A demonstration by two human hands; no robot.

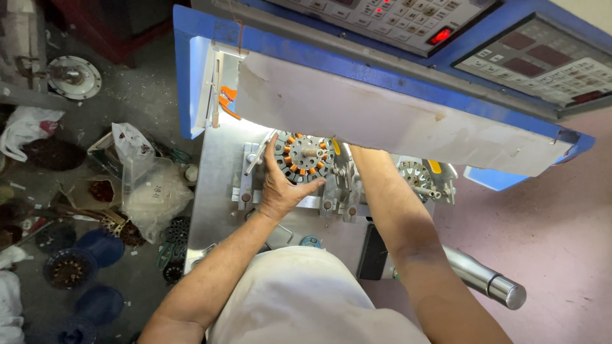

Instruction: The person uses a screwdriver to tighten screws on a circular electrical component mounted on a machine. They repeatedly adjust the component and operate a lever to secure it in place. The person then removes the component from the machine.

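We see a round stator core (pixel 304 157) with copper-coloured windings on its poles seated in the fixture of a winding machine (pixel 223 191), just under the machine's blue hood (pixel 382 70). Several of the stator's poles already carry orange-brown coils, so the winding on it looks at least partly done; whether every pole is filled we cannot tell, since the hood's pale underside covers its far edge. The left hand (pixel 280 188) rests against the stator's near left rim, fingers spread wide around the edge and thumb pointing toward its lower right side, cupping rather than lifting it. The right hand is hidden: the right forearm (pixel 395 223) passes just right of the stator and disappears under the hood, so we cannot tell whether that hand is closed or spread. To the right of the stator sits a second, paler core (pixel 415 173) on its own fixture, with no coils we can make out. Further right and below, a polished metal cylinder (pixel 488 280) sticks out from the machine. Far left of the stator, on the floor, lie plastic bags (pixel 153 191) and blue trays of wound parts (pixel 70 267), which we judge to be earlier pieces.
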